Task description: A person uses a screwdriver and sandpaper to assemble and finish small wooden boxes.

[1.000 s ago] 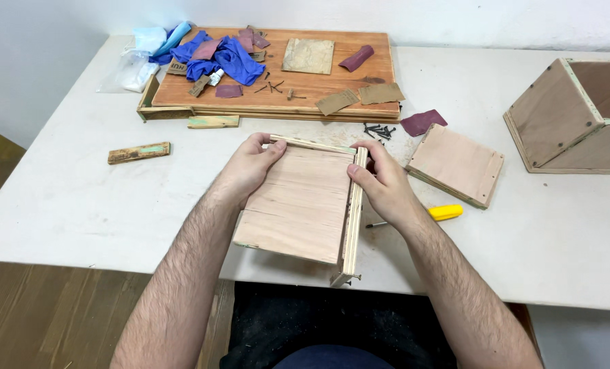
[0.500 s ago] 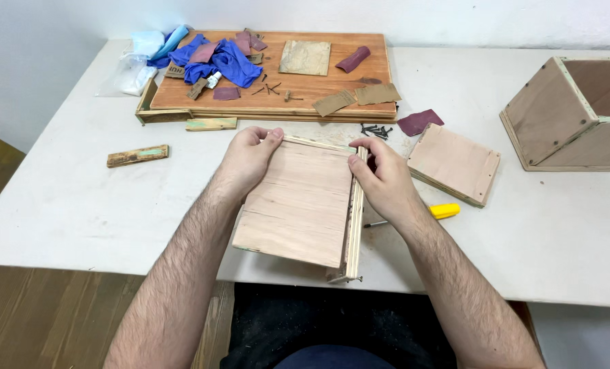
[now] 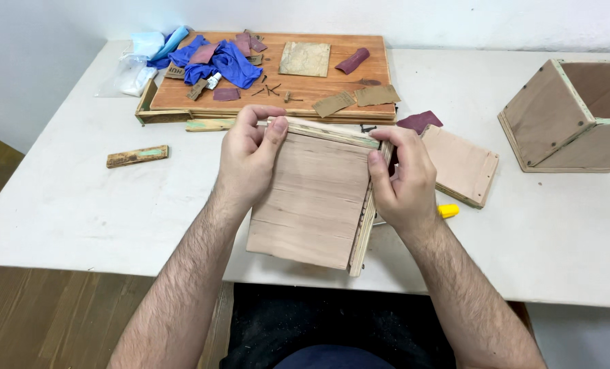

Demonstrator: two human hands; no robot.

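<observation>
- The left hand is clamped on the top left corner of a wooden panel, thumb pressed to the face and fingers curled over the top edge strip.
- The right hand is closed around the top right corner of the same panel, where the side strip meets the top strip.
- The panel sits in front of the person at the near edge of the white table, tilted, with its lower end past the table edge. Risk: if either grip slackens, the panel could tip off the edge and drop to the floor.
- The side strip appears to stand slightly off the panel towards its lower end, though the angle makes this hard to confirm. Risk: uneven squeezing at the corner could spring that joint or shift the strips out of square.
- Loose nails lie on the wooden board behind, and a few dark ones sit just beyond the panel's top edge. Risk: pushing the panel forward could scatter them or scratch the face.
- A second panel lies just beside the right hand, with a small yellow tool near the wrist. Risk: an outward elbow move could knock either one.
- The open wooden box stands well apart at the right and poses no hazard.
</observation>
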